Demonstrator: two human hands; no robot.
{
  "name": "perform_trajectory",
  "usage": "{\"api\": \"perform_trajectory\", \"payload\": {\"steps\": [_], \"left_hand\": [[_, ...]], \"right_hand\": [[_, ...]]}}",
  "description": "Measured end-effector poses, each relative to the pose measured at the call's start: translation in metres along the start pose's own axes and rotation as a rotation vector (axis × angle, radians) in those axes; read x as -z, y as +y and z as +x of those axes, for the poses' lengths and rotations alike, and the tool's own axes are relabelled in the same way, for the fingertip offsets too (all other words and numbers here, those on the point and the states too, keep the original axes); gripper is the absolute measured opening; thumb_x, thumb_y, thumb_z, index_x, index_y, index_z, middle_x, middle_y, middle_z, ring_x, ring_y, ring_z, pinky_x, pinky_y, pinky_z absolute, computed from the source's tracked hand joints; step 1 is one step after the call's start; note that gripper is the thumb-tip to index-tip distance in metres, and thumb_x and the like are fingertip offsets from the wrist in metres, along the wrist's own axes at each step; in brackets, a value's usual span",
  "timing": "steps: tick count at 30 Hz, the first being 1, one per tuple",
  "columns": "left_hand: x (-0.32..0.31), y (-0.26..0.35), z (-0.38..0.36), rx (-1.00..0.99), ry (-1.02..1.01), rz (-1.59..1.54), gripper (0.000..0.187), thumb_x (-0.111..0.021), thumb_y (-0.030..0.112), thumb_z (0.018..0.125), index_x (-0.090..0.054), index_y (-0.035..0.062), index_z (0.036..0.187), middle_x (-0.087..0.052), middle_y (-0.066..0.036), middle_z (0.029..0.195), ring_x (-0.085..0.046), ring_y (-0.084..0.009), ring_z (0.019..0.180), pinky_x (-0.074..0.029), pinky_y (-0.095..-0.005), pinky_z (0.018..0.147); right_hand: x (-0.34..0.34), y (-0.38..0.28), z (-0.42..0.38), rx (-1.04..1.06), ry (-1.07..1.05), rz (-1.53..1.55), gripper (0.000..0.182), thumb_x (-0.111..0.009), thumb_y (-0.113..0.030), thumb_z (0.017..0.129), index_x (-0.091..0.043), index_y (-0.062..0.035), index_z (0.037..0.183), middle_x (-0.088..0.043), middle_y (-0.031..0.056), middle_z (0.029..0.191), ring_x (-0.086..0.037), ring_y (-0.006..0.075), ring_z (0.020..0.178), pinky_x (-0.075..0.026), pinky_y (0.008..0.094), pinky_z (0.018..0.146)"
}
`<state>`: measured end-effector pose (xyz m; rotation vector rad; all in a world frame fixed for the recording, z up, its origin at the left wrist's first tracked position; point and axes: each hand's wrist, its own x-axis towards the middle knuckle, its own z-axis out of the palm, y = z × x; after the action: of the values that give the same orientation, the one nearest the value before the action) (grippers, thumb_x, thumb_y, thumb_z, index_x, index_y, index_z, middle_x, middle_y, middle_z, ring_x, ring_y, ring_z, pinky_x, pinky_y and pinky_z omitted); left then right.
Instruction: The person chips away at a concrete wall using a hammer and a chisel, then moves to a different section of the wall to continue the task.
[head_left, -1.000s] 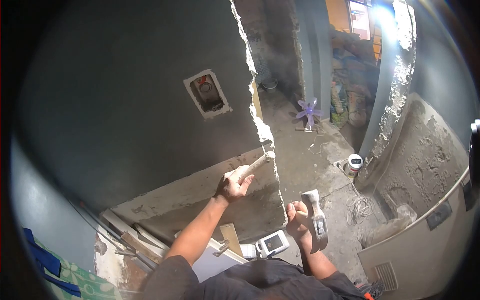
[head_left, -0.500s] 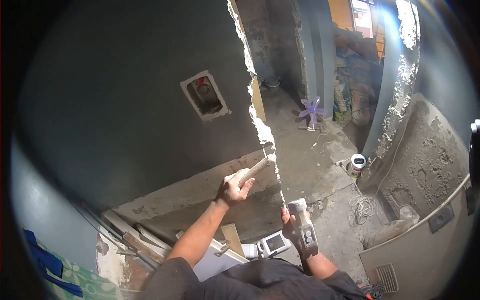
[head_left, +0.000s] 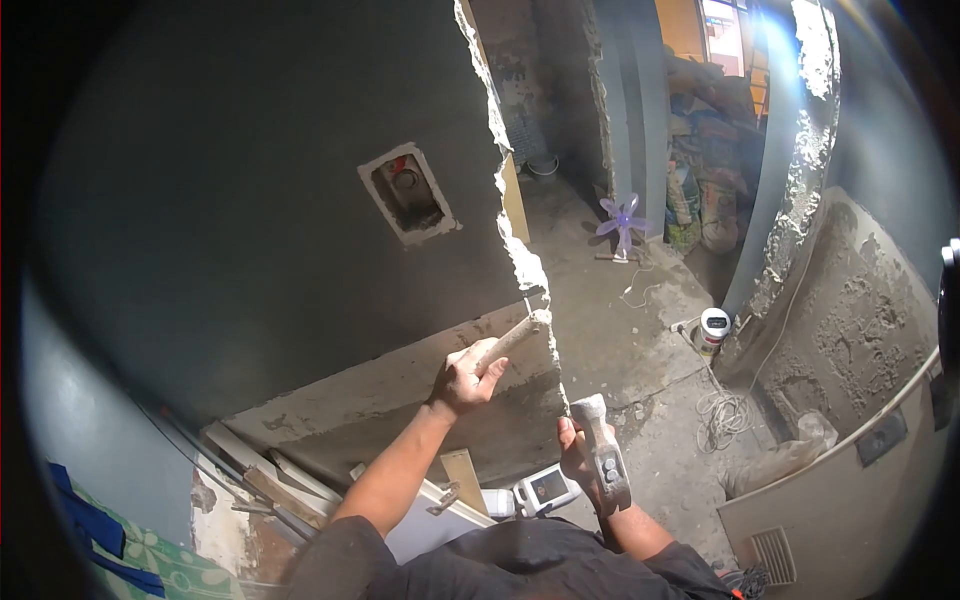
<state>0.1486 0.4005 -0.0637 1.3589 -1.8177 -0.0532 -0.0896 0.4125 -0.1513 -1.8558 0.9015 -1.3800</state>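
Observation:
My left hand (head_left: 466, 379) is closed around a thick, dust-coated chisel (head_left: 517, 338). Its rounded outer end lies by the broken edge of the grey wall (head_left: 527, 262); whether it touches cannot be made out. Lower right, my right hand (head_left: 577, 458) grips a hammer (head_left: 606, 452), whose pale, dusty head faces up toward me while the handle is mostly hidden. Hammer and chisel are apart. Above my left hand, a recessed electrical box (head_left: 408, 192) sits in the wall.
Below my hands stands a white device with a dark screen (head_left: 549, 487). Boards (head_left: 277, 480) lean at lower left. On the floor are a coiled cable (head_left: 724, 418), a white tub (head_left: 712, 328) and a purple flower-shaped object (head_left: 624, 222). Filled sacks (head_left: 712, 190) are stacked behind.
My right hand and the hammer have shifted slightly to the left and up. My left hand and the chisel are almost where they were.

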Motion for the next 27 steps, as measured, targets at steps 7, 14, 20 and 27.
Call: {"api": "perform_trajectory", "payload": {"steps": [7,14,20,27], "left_hand": [[-0.002,-0.008,0.000,-0.036,0.009,0.001,0.027,-0.067,0.024,0.095,-0.066,0.0001,0.109,-0.069,-0.018,0.088,-0.070,-0.0351,0.076,-0.055,-0.0387,0.068],[-0.001,-0.001,-0.001,0.026,-0.034,0.017,0.028,-0.066,0.026,0.096,-0.065,0.0006,0.109,-0.069,-0.018,0.086,-0.070,-0.0354,0.075,-0.055,-0.0394,0.068],[-0.003,0.000,0.001,0.017,0.000,0.016,0.031,-0.062,0.029,0.098,-0.065,0.0008,0.109,-0.069,-0.019,0.086,-0.070,-0.0369,0.075,-0.055,-0.0402,0.067],[-0.008,-0.001,-0.001,0.023,0.031,0.063,0.028,-0.065,0.026,0.095,-0.066,0.0021,0.109,-0.069,-0.019,0.084,-0.069,-0.0386,0.075,-0.055,-0.0403,0.067]], "right_hand": [[-0.033,0.053,0.003,0.203,0.155,0.111,0.014,-0.062,-0.002,0.088,-0.057,-0.0047,0.075,-0.052,0.0141,0.057,-0.055,0.0301,0.050,-0.041,0.0380,0.049],[-0.033,0.059,0.003,0.165,0.059,0.006,0.007,-0.062,0.000,0.082,-0.060,-0.0054,0.078,-0.056,0.0103,0.062,-0.061,0.0290,0.055,-0.047,0.0354,0.052],[-0.039,0.073,0.014,0.240,0.083,0.086,0.007,-0.064,-0.003,0.077,-0.058,-0.0053,0.075,-0.055,0.0099,0.062,-0.059,0.0317,0.054,-0.047,0.0368,0.051],[-0.026,0.063,0.001,0.054,-0.024,0.078,0.013,-0.067,-0.007,0.079,-0.055,-0.0037,0.076,-0.057,0.0103,0.061,-0.053,0.0171,0.052,-0.043,0.0319,0.051]]}}
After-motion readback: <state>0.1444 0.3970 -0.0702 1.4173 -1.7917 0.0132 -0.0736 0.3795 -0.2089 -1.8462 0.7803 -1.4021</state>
